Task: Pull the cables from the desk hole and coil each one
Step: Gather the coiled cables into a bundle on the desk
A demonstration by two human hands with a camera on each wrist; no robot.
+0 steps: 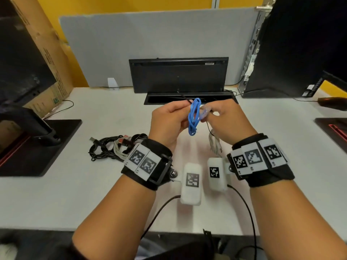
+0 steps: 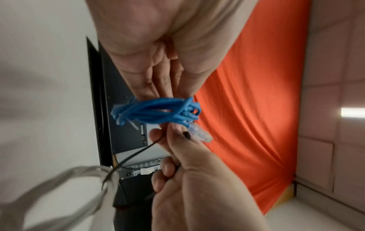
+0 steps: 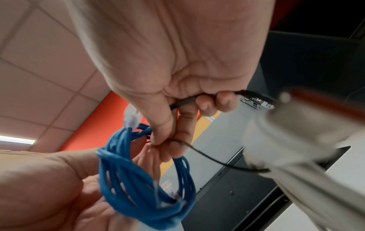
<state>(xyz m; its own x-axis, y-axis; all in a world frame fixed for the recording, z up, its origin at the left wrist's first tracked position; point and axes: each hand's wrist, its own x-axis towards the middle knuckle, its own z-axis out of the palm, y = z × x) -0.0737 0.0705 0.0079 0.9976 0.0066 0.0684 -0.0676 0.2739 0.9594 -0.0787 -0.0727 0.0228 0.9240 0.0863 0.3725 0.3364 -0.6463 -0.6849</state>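
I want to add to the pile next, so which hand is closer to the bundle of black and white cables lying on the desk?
Left. The left hand is raised just right of the cable bundle; the right hand is farther right, beyond it.

White desk | rear: black cable-hole tray, cardboard box | left: monitor base, coiled cable bundle

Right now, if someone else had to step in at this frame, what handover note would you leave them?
Left hand: holds the blue cable, wound into a coil.
Right hand: pinches a thin black cable beside the coil's clear plug.
Done: a pile of cables lies on the desk to the left.
Left: the thin black cable runs back toward the desk hole; pull it out and coil it, and set the blue coil down.
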